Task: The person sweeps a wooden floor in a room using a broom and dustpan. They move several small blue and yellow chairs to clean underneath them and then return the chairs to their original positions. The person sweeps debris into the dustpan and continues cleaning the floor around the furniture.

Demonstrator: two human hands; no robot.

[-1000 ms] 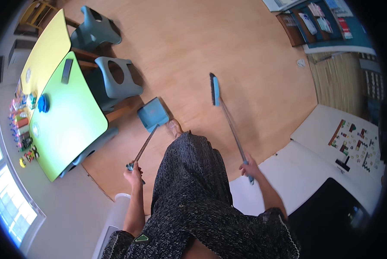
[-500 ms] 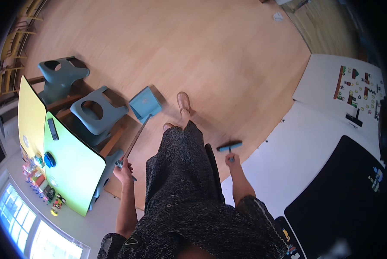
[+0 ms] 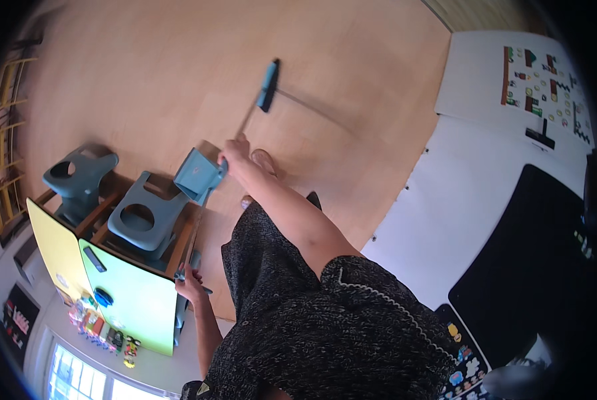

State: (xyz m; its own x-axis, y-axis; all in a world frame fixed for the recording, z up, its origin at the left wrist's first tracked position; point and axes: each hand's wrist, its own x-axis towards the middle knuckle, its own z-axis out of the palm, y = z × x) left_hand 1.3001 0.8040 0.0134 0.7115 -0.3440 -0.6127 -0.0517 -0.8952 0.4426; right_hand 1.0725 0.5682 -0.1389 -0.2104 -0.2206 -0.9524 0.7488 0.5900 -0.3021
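The right hand (image 3: 234, 155) is clamped round the broom (image 3: 268, 85), the left hand (image 3: 190, 287) round the dustpan (image 3: 197, 175), whose careless swing could bump the chair (image 3: 162, 215) at its eight o'clock.

Right arm (image 3: 295, 207) angles out front-left, nearly straight, right hand (image 3: 234, 155) clenched in a grip. Left hand (image 3: 190, 287) sits lower, fingers curled, just beside green tabletop's (image 3: 138, 303) upper-right corner.

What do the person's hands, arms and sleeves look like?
The left hand and right hand are ungloved, the forearms bare. The right sleeve is dark with pale speckles and wavy pale trim; little shows of the left sleeve.
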